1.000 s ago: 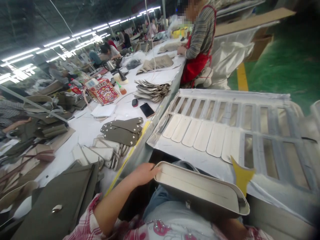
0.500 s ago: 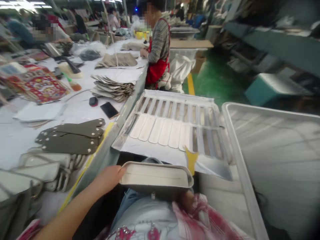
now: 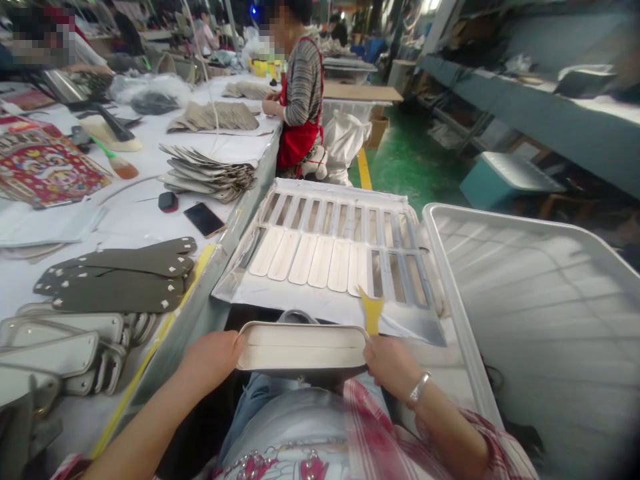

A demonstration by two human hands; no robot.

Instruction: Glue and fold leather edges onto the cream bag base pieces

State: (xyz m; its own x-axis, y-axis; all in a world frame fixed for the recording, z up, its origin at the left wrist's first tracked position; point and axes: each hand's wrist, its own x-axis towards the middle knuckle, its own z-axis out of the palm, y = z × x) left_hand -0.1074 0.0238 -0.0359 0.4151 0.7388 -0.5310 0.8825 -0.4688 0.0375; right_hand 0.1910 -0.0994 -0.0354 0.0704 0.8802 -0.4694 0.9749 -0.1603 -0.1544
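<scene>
i have the left hand [image 3: 215,357] pinching one end of a bag-like piece [image 3: 300,347] and the right hand [image 3: 393,363] pinching the other, fingers and thumbs set at the raised rim. the piece sits over the lap, just on the near side of the slotted frame [image 3: 310,303], with its pale panel turned up toward my camera. i take the two-ended hold as a way to keep something this long level and its pale face untouched. on the frame, pale strips [image 3: 303,259] lie side by side along the near row, probably spaced over the slots so that none overlap. a yellow forked piece [image 3: 372,312] stands at the frame's near edge, close by the right hand; i cannot tell what holds it there. left of the frame, dark flat pieces [image 3: 117,287] lie on the bench [image 3: 143,225] near its edge, i would guess to be within easy reach; a phone [image 3: 205,219] is beyond them, nearer the frame. to the frame's right stands a big pale bin [image 3: 540,300], and behind the frame a co-worker [image 3: 305,113] works at the bench.
</scene>
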